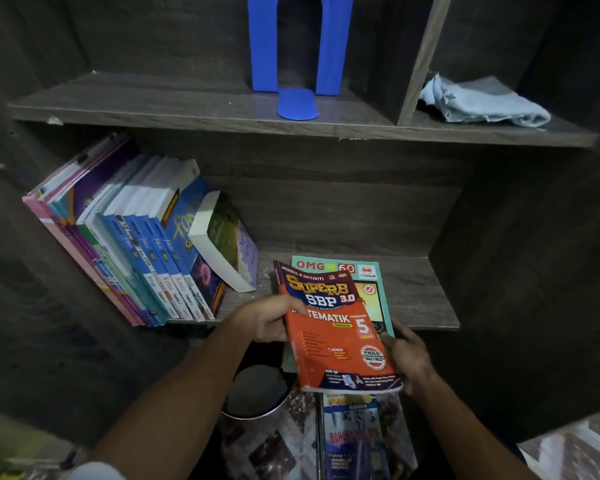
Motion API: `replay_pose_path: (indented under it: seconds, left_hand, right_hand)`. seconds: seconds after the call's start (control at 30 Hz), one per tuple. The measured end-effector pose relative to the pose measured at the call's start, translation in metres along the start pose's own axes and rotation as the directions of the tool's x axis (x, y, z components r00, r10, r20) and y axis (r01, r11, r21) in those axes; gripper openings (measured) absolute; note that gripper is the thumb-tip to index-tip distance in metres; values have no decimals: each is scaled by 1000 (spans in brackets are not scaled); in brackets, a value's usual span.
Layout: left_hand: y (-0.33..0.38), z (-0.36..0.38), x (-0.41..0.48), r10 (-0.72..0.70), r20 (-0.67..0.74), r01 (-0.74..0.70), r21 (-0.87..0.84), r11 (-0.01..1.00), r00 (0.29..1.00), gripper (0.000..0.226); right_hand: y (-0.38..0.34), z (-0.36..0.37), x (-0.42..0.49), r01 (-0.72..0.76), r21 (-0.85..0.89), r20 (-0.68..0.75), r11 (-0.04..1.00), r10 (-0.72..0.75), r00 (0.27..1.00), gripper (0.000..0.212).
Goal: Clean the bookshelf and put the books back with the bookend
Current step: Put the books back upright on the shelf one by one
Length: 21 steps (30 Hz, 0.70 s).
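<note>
At the lower shelf's near edge (430,320), orange workbook (340,344) clamped by both hands, left hand (267,320) gripping its left edge, right hand (409,358) closed on its right edge, green book (374,289) beneath.

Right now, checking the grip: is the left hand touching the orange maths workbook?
Touching. The head view shows the left hand gripping the orange maths workbook at its left edge.

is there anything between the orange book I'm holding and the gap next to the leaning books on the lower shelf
Nothing visible blocks it. The orange book is held in both hands over the teal book; the bare shelf right of the leaning books is open.
</note>
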<state>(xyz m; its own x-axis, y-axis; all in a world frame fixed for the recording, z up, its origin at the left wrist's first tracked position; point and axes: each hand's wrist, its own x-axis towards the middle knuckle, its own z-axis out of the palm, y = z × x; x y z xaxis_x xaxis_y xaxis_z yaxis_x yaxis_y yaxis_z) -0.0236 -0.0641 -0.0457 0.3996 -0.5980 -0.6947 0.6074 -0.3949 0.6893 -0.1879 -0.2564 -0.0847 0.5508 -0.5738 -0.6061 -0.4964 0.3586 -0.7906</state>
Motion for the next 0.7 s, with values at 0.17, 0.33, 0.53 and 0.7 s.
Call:
replay_pose_path:
  seconds: [0.17,0.33,0.53,0.7]
  left_hand:
    - [17,-10,-53,163,-23,-163,9,987,986,32]
    - [-1,-27,-127,460,-219,-437,147,887,861,31]
    - [-49,-36,-170,646,-498,-523,381,763,579,24]
    - [-77,-39,-170,613,-680,-498,400,769,401,10]
  right_hand:
    - [-8,0,-4,61,-218,46,974,-52,998,35]
    - [-25,28,-3,170,-716,-5,677,-248,969,61]
    - [-77,130,-31,558,-647,363,519,-434,825,73]
    - [-116,209,-47,804,-426,646,415,-482,591,59]
